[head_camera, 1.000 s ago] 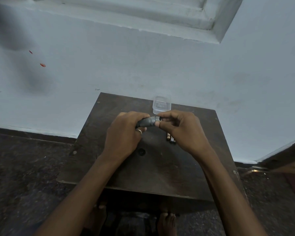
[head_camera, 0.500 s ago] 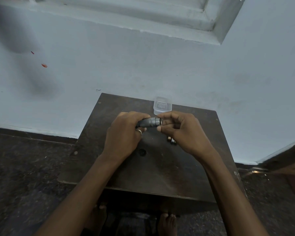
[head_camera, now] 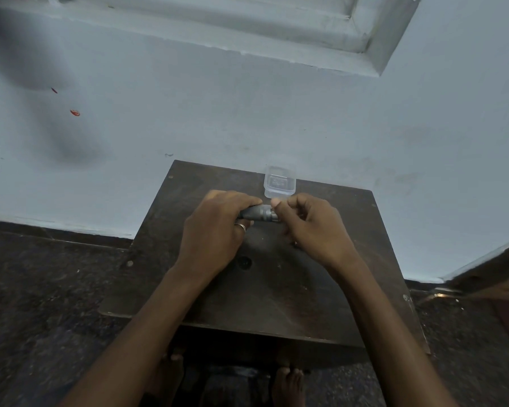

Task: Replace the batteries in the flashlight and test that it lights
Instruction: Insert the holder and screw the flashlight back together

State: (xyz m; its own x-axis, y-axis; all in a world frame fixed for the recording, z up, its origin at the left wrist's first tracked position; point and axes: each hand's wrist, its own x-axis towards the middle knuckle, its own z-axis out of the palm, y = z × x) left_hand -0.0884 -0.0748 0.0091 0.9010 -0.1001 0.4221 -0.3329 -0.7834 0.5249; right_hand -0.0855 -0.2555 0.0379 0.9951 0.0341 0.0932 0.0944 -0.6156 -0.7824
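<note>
A small dark flashlight with a silver end is held level above the dark wooden table. My left hand, a ring on one finger, is wrapped round its body. My right hand pinches the silver end with fingertips and thumb. Most of the flashlight is hidden in my left hand. The loose batteries that lay on the table under my right hand are now covered by it.
A small clear plastic box stands at the table's far edge, just behind my hands. A pale wall rises behind the table. Dark stone floor surrounds it, and my bare feet show below the near edge.
My right hand has shifted slightly on the flashlight's silver end, fingers regripping, and now hides the batteries on the table. My left hand holds steady.
</note>
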